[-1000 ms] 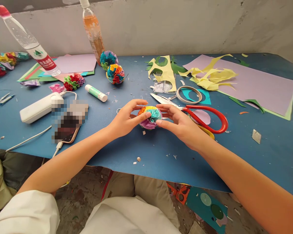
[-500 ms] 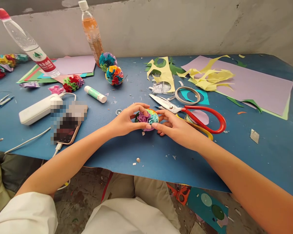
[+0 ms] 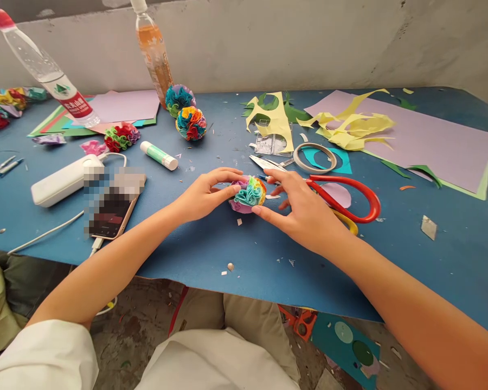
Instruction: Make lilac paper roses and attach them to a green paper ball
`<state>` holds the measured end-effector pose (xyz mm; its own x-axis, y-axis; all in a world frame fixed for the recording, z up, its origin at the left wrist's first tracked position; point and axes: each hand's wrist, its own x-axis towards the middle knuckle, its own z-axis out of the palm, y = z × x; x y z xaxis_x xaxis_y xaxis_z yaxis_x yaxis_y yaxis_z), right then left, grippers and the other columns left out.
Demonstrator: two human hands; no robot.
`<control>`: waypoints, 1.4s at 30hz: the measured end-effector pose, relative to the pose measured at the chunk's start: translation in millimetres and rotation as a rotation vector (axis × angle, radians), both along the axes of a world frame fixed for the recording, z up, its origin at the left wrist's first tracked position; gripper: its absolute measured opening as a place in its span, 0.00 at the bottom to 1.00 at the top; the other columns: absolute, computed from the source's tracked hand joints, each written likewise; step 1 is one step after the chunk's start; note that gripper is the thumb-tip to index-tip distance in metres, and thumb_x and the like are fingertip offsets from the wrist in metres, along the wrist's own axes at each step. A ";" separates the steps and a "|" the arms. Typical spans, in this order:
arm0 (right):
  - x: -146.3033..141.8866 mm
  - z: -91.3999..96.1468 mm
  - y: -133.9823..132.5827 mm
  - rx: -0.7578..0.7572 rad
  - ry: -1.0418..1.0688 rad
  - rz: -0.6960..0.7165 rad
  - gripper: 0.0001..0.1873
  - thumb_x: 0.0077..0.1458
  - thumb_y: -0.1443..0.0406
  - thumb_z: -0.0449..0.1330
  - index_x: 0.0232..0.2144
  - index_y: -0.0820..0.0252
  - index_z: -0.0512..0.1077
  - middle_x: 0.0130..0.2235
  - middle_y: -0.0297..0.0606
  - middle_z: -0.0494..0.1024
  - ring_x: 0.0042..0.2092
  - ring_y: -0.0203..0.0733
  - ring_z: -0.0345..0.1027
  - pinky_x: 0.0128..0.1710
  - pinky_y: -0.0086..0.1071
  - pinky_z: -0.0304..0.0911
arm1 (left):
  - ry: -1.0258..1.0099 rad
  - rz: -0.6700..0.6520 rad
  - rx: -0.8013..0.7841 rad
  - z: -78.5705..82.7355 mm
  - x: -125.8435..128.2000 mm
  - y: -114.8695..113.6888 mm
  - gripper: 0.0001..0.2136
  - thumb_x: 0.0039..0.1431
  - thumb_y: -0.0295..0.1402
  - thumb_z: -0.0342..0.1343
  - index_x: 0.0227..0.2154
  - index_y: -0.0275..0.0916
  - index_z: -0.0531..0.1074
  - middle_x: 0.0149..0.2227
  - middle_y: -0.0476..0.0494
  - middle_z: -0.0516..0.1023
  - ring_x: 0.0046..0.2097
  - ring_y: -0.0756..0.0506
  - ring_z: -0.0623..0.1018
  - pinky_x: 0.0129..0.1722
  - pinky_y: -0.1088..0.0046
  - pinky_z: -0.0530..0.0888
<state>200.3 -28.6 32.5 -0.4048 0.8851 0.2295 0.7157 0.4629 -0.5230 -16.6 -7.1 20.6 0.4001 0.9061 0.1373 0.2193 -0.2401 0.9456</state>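
A small ball of many-coloured folded paper (image 3: 248, 194) rests on the blue table (image 3: 236, 244) between both hands. My left hand (image 3: 203, 195) cups its left side, thumb and fingers curled round it. My right hand (image 3: 301, 208) holds its right side with thumb below and fingers over the top. A teal ruffle faces up, with purple underneath and orange at the right.
Red-handled scissors (image 3: 341, 197) lie just right of my right hand, a tape roll (image 3: 314, 157) behind them. A phone (image 3: 111, 211), a white charger (image 3: 61, 181), a glue stick (image 3: 159, 155), two finished paper balls (image 3: 191, 123), two bottles (image 3: 154, 51) and paper scraps (image 3: 350, 130) are spread about.
The paper ball has been turned between my hands: purple showed on top half a second ago, now teal faces up. Both hands stayed round it.
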 end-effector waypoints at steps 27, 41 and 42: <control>4.9 7.3 1.6 0.913 -0.353 0.488 0.13 0.59 0.74 0.54 0.44 0.59 0.73 0.47 0.32 0.79 0.48 0.42 0.72 0.47 0.36 0.69 | 0.213 0.235 0.316 -1.7 8.6 -9.7 0.09 0.54 0.37 0.60 0.25 0.36 0.71 0.24 0.52 0.74 0.24 0.55 0.67 0.27 0.78 0.67; 1.2 -8.4 9.0 0.743 -0.125 0.475 0.20 0.57 0.74 0.57 0.51 0.58 0.66 0.44 0.40 0.79 0.49 0.42 0.72 0.50 0.38 0.69 | 0.182 0.242 0.360 -0.2 15.0 -16.8 0.02 0.52 0.28 0.60 0.30 0.37 0.74 0.31 0.50 0.79 0.30 0.55 0.76 0.26 0.84 0.68; 0.9 -8.6 9.9 0.741 -0.103 0.461 0.21 0.56 0.73 0.58 0.51 0.57 0.65 0.44 0.41 0.78 0.47 0.42 0.72 0.49 0.37 0.69 | 0.196 0.242 0.377 -0.1 15.0 -17.2 0.02 0.52 0.28 0.60 0.30 0.37 0.74 0.31 0.50 0.80 0.30 0.54 0.76 0.26 0.83 0.68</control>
<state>201.2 -18.6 23.9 -0.7359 0.2662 0.6225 0.4008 0.9123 0.0836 -1.6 -24.3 20.4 0.2353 0.8781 0.4166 0.4760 -0.4778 0.7383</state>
